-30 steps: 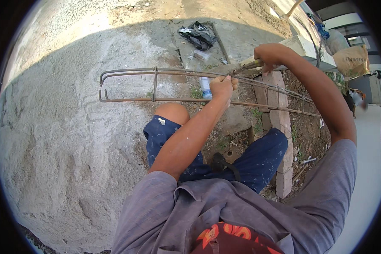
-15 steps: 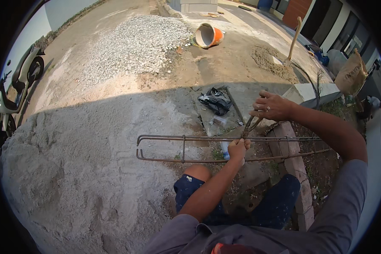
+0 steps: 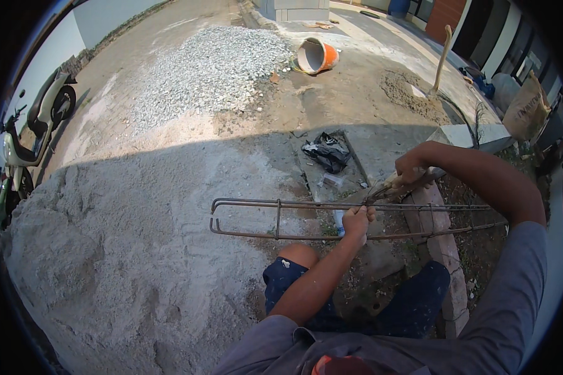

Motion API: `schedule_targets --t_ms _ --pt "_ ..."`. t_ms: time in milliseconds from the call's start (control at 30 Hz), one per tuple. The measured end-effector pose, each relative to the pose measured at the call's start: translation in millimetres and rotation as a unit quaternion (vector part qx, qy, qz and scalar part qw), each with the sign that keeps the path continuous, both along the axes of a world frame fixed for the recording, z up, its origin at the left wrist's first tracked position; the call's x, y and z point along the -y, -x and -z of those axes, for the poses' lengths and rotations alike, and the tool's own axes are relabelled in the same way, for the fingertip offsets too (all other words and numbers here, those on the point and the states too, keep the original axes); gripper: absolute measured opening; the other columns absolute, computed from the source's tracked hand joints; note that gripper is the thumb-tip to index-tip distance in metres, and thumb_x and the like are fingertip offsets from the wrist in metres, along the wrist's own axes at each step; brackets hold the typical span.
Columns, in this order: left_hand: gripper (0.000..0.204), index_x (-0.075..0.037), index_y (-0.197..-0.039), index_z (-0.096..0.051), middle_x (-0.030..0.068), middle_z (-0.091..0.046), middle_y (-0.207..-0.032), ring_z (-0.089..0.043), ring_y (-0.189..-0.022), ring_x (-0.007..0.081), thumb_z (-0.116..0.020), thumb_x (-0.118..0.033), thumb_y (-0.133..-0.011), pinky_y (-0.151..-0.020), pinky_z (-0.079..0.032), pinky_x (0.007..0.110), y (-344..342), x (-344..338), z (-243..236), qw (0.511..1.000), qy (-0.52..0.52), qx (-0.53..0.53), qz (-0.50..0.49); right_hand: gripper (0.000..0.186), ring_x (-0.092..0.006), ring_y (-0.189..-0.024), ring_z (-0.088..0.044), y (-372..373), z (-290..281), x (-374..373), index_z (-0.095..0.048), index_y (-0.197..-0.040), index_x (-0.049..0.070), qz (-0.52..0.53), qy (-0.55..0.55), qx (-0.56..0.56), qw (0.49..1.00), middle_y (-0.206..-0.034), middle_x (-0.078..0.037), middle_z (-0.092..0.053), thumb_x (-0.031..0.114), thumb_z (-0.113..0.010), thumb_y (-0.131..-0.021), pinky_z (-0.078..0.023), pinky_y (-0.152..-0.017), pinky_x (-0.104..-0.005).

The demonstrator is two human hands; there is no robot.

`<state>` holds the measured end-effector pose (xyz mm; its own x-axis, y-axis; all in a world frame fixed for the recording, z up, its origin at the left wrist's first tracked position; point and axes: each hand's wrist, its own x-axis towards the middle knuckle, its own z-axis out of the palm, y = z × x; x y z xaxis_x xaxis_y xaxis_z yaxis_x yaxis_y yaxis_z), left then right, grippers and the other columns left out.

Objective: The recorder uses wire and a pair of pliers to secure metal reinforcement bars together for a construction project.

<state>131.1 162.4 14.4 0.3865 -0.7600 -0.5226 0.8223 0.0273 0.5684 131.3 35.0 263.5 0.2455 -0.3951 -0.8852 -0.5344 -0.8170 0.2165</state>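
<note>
A long rebar cage [image 3: 306,237] with hooked ends and cross stirrups lies across my thighs. My left hand [image 3: 358,222] is closed on the cage at a stirrup near its middle. Just above it, my right hand [image 3: 413,170] grips the handles of what look like pincers [image 3: 378,192]. Their jaws point down and left onto the top bars beside my left fingers. Any wire between the jaws is too small to make out.
A sand heap [image 3: 125,250] fills the left side, with a gravel pile [image 3: 213,69] beyond. An orange bucket [image 3: 327,56] lies tipped over. A black plastic bag [image 3: 327,153] lies ahead, a brick edging [image 3: 453,287] runs at right, and a motorcycle [image 3: 39,125] stands far left.
My right hand has swung down and to the right, turning the pincers from steep to nearly flat. My left hand keeps its hold on the cage. The whole view has shifted slightly.
</note>
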Motion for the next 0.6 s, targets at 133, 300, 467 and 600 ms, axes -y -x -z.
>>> schedule_targets --t_ms 133,300,467,600 --pt "0.013 0.003 -0.101 -0.055 0.0126 -0.066 -0.093 -0.063 -0.073 0.015 -0.05 -0.009 -0.097 -0.065 -0.053 0.026 1.9 -0.2 -2.3 1.0 0.003 0.007 0.006 0.038 -0.0282 -0.07 -0.068 11.1 11.0 7.9 -0.069 -0.082 0.006 -0.293 0.035 0.018 0.955 -0.07 -0.014 -0.067 0.043 -0.075 -0.074 -0.054 -0.064 -0.0428" --pt "0.013 0.003 -0.101 -0.054 0.0135 -0.066 -0.093 -0.063 -0.072 0.0158 -0.05 -0.009 -0.097 -0.065 -0.053 0.026 -4.1 -3.0 2.0 1.0 0.013 0.011 0.006 0.032 -0.0276 -0.072 -0.069 9.9 29.0 4.6 -0.072 -0.087 0.007 -0.411 0.168 0.087 0.892 -0.074 -0.013 -0.068 0.031 -0.081 -0.069 -0.053 -0.064 -0.043" --pt "0.013 0.003 -0.101 -0.055 0.013 -0.066 -0.093 -0.062 -0.072 0.0152 -0.051 -0.009 -0.097 -0.064 -0.053 0.026 -0.9 -0.9 -3.0 1.0 -0.004 -0.003 0.006 0.03 -0.0229 -0.075 -0.07 -8.9 10.3 12.4 -0.067 -0.098 0.0 -0.013 -0.006 -0.153 0.988 -0.079 -0.014 -0.069 0.012 -0.076 -0.072 -0.056 -0.064 -0.0357" --pt "0.013 0.002 -0.1 -0.056 0.0113 -0.066 -0.09 -0.062 -0.071 0.014 -0.051 -0.009 -0.097 -0.064 -0.052 0.026 -0.6 -1.6 -5.2 1.0 -0.012 -0.001 0.003 0.046 -0.0246 -0.074 -0.069 -5.9 -4.1 -3.9 -0.062 -0.11 0.0 -0.066 0.014 -0.064 0.996 -0.081 -0.011 -0.068 0.013 -0.077 -0.068 -0.056 -0.068 -0.0384"
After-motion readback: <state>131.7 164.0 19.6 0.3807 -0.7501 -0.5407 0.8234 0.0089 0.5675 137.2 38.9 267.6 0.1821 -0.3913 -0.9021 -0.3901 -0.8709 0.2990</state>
